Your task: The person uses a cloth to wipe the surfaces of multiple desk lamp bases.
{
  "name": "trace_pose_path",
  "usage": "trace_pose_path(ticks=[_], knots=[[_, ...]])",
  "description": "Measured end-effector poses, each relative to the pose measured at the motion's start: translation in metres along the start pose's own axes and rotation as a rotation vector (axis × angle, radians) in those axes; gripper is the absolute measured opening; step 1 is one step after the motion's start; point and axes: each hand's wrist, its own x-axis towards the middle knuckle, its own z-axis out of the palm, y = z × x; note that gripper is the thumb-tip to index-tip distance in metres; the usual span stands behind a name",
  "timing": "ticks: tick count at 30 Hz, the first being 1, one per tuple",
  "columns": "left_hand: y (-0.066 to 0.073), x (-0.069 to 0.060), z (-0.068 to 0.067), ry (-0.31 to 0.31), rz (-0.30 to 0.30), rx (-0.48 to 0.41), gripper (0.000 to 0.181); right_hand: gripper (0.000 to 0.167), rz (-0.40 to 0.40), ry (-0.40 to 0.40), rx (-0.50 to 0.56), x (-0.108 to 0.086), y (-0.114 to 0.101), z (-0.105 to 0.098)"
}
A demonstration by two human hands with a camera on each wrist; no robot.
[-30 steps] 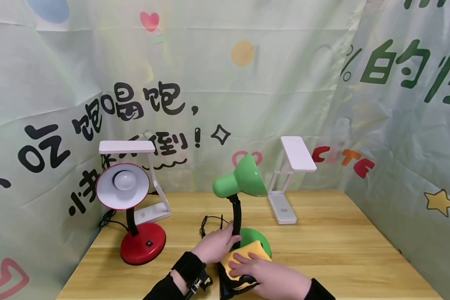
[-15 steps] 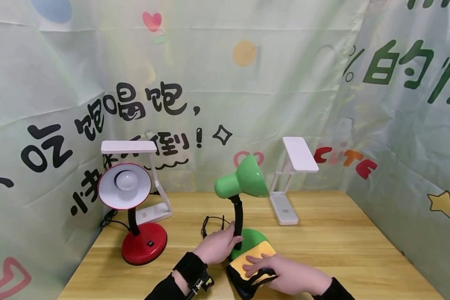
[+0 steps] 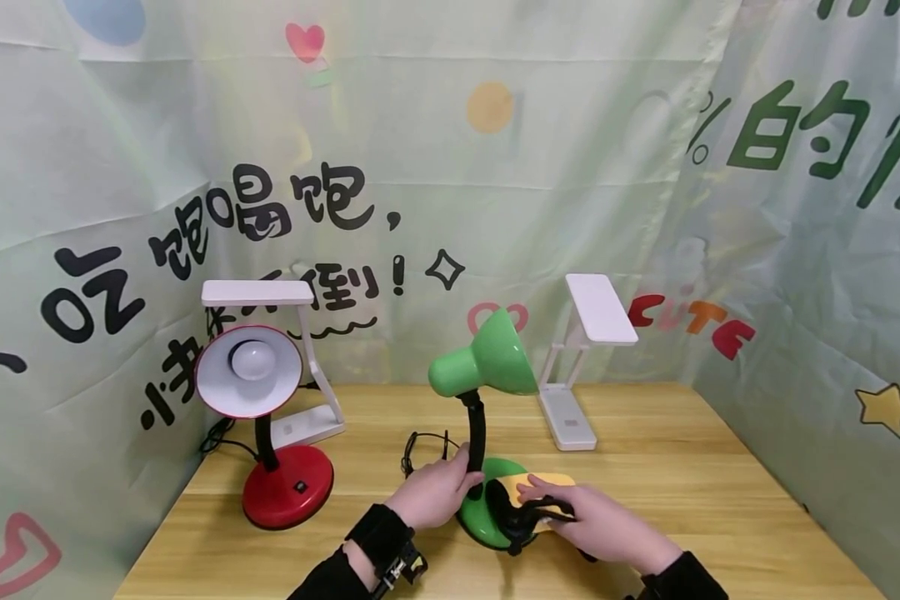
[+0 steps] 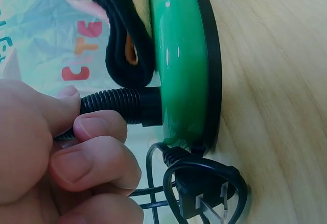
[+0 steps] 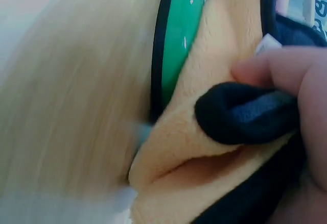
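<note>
A green desk lamp [image 3: 491, 354] stands in front of me, its black flexible neck [image 4: 110, 104] rising from a round green base [image 3: 482, 518]. My left hand [image 3: 433, 493] grips that neck low down, fingers and thumb curled round it. Over the right side of the base lies a folded yellow cloth [image 5: 219, 35] with a black edge and dark underside. My right hand [image 3: 600, 521] holds the cloth bunched against the base. In the right wrist view, a fold of it pokes out between the fingers. The cloth covers part of the base.
A red lamp [image 3: 288, 492] stands to the left, with a white folding lamp [image 3: 307, 425] behind it. Another white lamp [image 3: 570, 425] is at the back right. The green lamp's coiled cord and plug [image 4: 191, 193] lie beside its base. Printed fabric [image 3: 420, 125] surrounds the wooden table.
My right hand has carried the cloth rightward and slightly away from me over the base, and more of its dark side shows. The left hand stays on the neck.
</note>
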Motion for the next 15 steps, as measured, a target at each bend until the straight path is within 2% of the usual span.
trace_pose_path(ticks=[6, 10, 15], knots=[[0.001, -0.002, -0.002, 0.007, -0.016, 0.007, 0.068, 0.051, 0.080, 0.070, -0.046, 0.023, -0.007, 0.006], [0.002, -0.003, -0.002, -0.001, -0.029, 0.011, 0.067, 0.049, 0.071, 0.102, -0.087, 0.039, -0.010, 0.009], [0.003, -0.002, -0.002, 0.005, -0.008, -0.016, 0.063, 0.049, 0.044, 0.143, -0.104, 0.058, -0.011, 0.014]])
